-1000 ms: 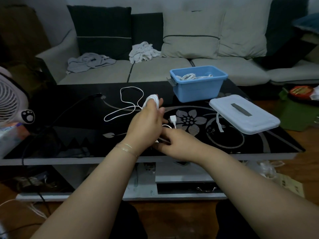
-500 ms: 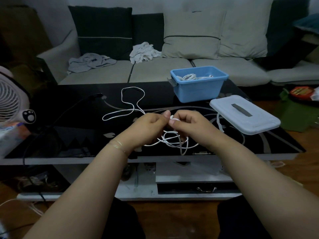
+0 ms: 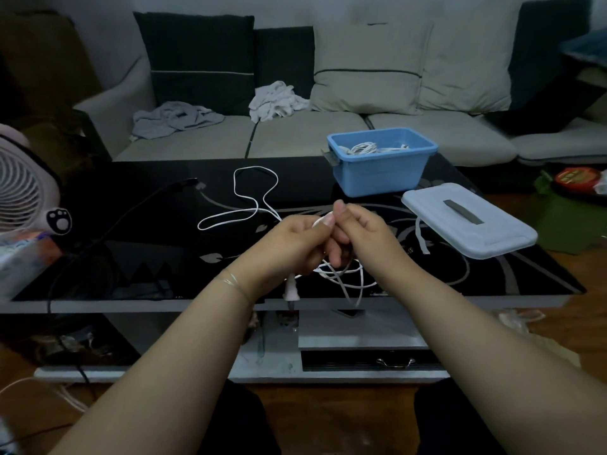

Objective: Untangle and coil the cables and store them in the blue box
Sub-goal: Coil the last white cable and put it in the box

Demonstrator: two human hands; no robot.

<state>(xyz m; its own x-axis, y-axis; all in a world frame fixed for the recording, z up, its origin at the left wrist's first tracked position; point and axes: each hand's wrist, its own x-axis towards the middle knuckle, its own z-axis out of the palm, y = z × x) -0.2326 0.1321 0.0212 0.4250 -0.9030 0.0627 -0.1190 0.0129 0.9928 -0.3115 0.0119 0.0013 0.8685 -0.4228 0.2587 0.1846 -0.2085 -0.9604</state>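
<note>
A white cable (image 3: 244, 205) trails in loose loops across the black glass table (image 3: 138, 257). Over the table's near middle, my left hand (image 3: 289, 244) and my right hand (image 3: 361, 234) meet and both pinch the same cable at their fingertips. Several loops of it hang below the hands, and a white plug (image 3: 290, 290) dangles under my left wrist. The blue box (image 3: 381, 172) stands open at the far right of the table with coiled white cables inside it.
The box's white lid (image 3: 469, 221) lies on the table right of my hands. A black cable (image 3: 108, 224) runs over the table's left part. A white fan (image 3: 23, 185) stands at the left edge. Behind is a sofa (image 3: 295, 136) with crumpled cloths.
My left hand has come down from holding the coil upright, and my right hand has risen to meet it. The loops now hang below both hands, and the plug has dropped under my left wrist.
</note>
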